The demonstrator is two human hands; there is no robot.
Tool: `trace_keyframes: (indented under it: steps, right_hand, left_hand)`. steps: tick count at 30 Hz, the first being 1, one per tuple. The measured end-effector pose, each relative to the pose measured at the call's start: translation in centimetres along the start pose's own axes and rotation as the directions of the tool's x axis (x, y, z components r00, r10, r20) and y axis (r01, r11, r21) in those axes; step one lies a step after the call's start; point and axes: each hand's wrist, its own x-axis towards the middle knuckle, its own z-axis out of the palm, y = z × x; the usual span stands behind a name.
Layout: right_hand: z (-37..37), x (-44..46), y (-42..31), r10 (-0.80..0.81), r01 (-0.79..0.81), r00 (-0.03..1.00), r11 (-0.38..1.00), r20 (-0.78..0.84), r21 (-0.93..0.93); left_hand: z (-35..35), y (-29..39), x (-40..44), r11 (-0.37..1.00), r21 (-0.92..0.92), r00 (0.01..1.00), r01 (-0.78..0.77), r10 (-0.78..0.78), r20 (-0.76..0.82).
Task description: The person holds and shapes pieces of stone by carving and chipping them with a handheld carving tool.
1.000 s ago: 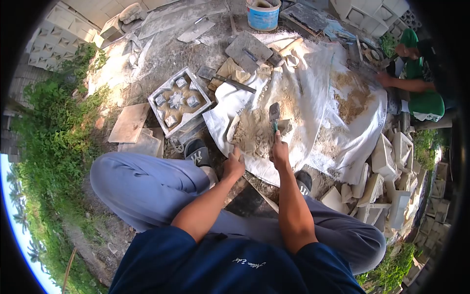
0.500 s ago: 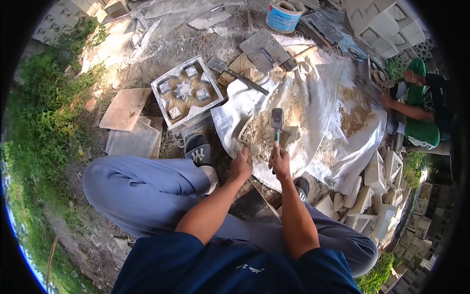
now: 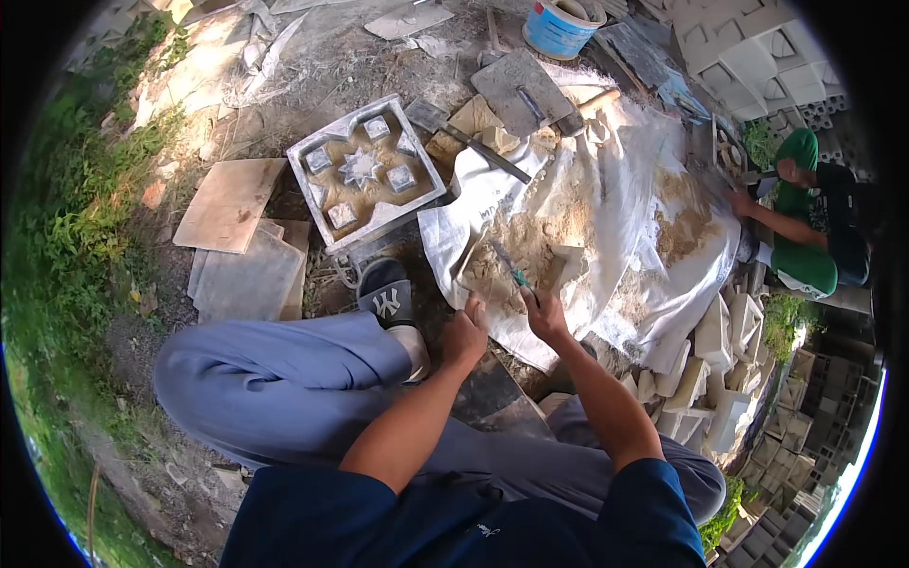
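Note:
My right hand is closed round the green handle of a small trowel. The trowel's blade, tilted nearly edge-on, reaches into the pale sandy material heaped on a white sack sheet. To its left, my left hand is closed at the near edge of the sheet and heap; what its fingers grip cannot be made out. Left of the sheet stands a square metal mould with a star and several raised blocks, with brownish material between them.
Flat boards lie left of the mould. A flat float, a long-handled flat tool and a blue bucket are beyond the heap. Pale blocks pile up at right, near another person's arm.
My right hand has turned the trowel, so the blade shows its edge instead of its face and points leftward into the heap. My left hand has shifted slightly nearer my body.

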Motion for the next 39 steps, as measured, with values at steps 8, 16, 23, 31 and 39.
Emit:
trace_keyframes:
  steps: [8, 16, 23, 31, 39]
  right_hand:
    - [2.4, -0.4, 2.0, -0.04, 0.046, 0.998, 0.988, 0.041, -0.146]
    - [0.1, -0.7, -0.3, -0.03, 0.03, 0.998, 1.0, 0.055, 0.006]
    - [1.9, -0.5, 3.2, -0.031, 0.036, 0.999, 0.987, 0.034, -0.157]
    - [1.6, -1.0, 1.5, -0.144, 0.141, 0.987, 0.989, -0.071, -0.045]
    - [-0.5, 1.0, 0.1, -0.038, 0.038, 0.999, 0.996, 0.006, -0.077]
  left_hand:
    - [2.4, -2.6, 1.2, 0.996, -0.013, 0.994, -0.091, 0.09, -0.061]
    - [2.5, -2.9, 1.3, 0.996, 0.025, 0.996, -0.086, 0.087, -0.027]
    - [1.9, -1.6, 0.6, 0.989, -0.01, 0.985, -0.151, 0.149, -0.087]
    - [2.3, -2.2, 0.6, 0.982, 0.041, 0.977, -0.182, 0.186, -0.102]
    - [1.9, -1.7, 0.5, 0.988, 0.1, 0.99, -0.115, 0.122, -0.075]
